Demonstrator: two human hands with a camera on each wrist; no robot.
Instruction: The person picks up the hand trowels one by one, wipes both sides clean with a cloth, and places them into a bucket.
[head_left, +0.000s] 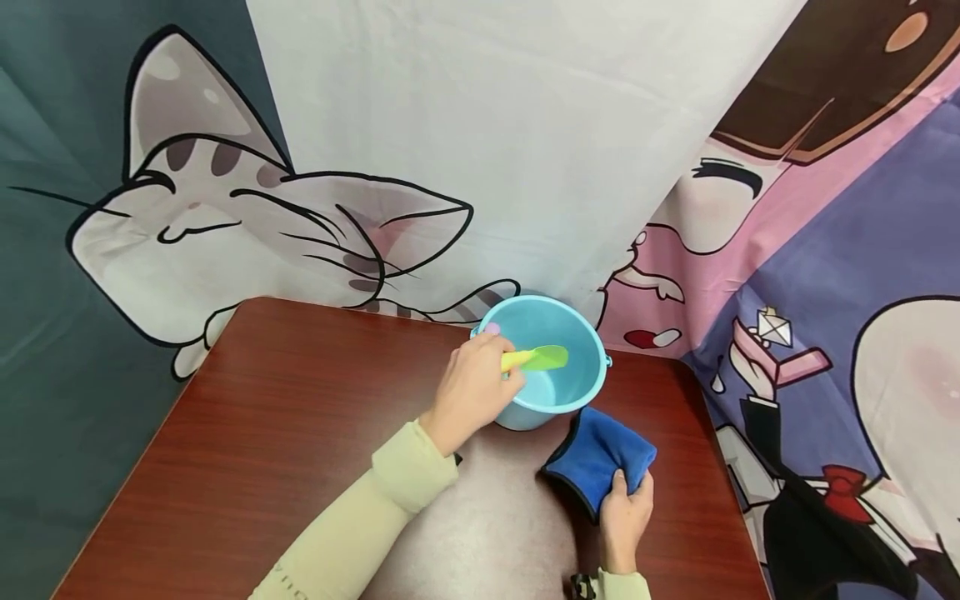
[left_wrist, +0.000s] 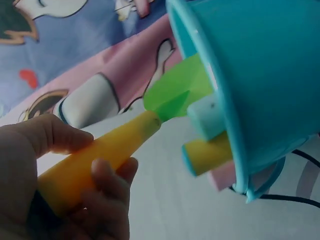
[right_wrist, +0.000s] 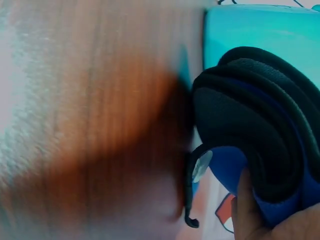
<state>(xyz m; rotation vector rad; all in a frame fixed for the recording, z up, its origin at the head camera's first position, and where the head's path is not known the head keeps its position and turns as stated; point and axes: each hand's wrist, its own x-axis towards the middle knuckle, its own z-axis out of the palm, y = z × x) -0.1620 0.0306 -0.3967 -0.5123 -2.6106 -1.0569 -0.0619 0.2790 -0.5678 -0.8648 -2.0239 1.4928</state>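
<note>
My left hand [head_left: 471, 390] grips the yellow handle of a toy shovel [head_left: 549, 358] above the light blue bucket [head_left: 583, 371]. Its green blade points right, over the bucket's opening. From the left wrist, fingers and thumb wrap the handle [left_wrist: 95, 162], and several handle ends, including a yellow one [left_wrist: 209, 154], stick out past the bucket's rim. My right hand [head_left: 626, 518] holds a blue cloth [head_left: 603, 454] with black edging by its near corner, close in front of the bucket. In the right wrist view the cloth [right_wrist: 235, 115] looks folded in layers, with dark inner faces.
The bucket stands on a reddish-brown wooden table [head_left: 315, 400], near its back edge. Behind the table hangs a cartoon-printed curtain [head_left: 525, 150]. A small handle lug [head_left: 608, 361] juts from the bucket's right side.
</note>
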